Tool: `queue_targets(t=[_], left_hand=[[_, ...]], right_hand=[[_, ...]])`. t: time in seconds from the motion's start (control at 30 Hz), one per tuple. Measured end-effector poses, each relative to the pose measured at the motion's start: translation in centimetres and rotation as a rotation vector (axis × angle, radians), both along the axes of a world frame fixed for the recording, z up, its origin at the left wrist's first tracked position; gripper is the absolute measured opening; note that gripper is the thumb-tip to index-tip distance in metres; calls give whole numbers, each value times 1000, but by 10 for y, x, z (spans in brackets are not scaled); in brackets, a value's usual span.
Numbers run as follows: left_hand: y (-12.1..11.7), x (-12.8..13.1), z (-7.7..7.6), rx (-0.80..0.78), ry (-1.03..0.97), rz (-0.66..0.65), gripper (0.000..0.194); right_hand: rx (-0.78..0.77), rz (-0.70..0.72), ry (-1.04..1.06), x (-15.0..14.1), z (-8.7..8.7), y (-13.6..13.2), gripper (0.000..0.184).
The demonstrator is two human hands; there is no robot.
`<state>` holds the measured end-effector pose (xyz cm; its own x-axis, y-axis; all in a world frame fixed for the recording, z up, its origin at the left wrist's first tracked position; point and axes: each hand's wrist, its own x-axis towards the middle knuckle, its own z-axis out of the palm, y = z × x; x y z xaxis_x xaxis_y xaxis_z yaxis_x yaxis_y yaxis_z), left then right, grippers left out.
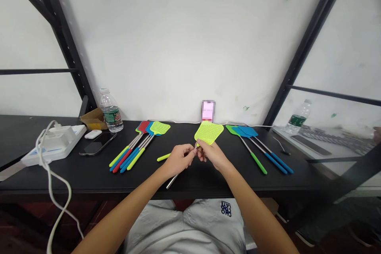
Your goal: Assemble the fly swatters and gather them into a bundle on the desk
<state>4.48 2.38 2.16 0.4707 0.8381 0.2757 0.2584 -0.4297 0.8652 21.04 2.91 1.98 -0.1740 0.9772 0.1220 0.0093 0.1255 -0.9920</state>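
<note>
I judged myself midway through one yellow swatter. Its head stood tilted up over the counter, mesh away from me, between the two groups of swatters and just in front of the phone by the wall. My right fingers were closed on its neck, the thumb pressed along the base of the mesh. My left fingers were pinched together right beside them, seemingly around the top of the rod, whose bare lower end slanted out beneath that hand toward the near edge. Whether head and rod were properly joined I could not tell; my fingertips covered the spot.

A yellow handle lay just left of my left hand, partly hidden behind it. The rod's end looked bare, so fitting that handle was, I reckoned, a step not yet done.

Around me, much looked complete. The left swatters, in yellow, blue and red, lay close together with heads, rods and handles all in place. The right swatters, one green and two blue, looked whole too. Which group was finished work and which was waiting, I could not say.
</note>
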Motion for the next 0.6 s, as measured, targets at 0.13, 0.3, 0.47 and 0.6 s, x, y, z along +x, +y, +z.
queue_targets(t=[0.13,0.3,0.47,0.6], left_hand=[[-2,0,4,82,23,8,33],[-3,0,5,128,9,-15,34],[0,1,1,7,-102,-72,35],[1,4,0,-131,-262,-158,38]], right_hand=[[51,15,-121,-1,-3,-1,43],[52,9,-56,-6,-2,-4,38],[71,-18,-8,-7,-1,-4,39],[87,24,34,-6,-1,-5,42]])
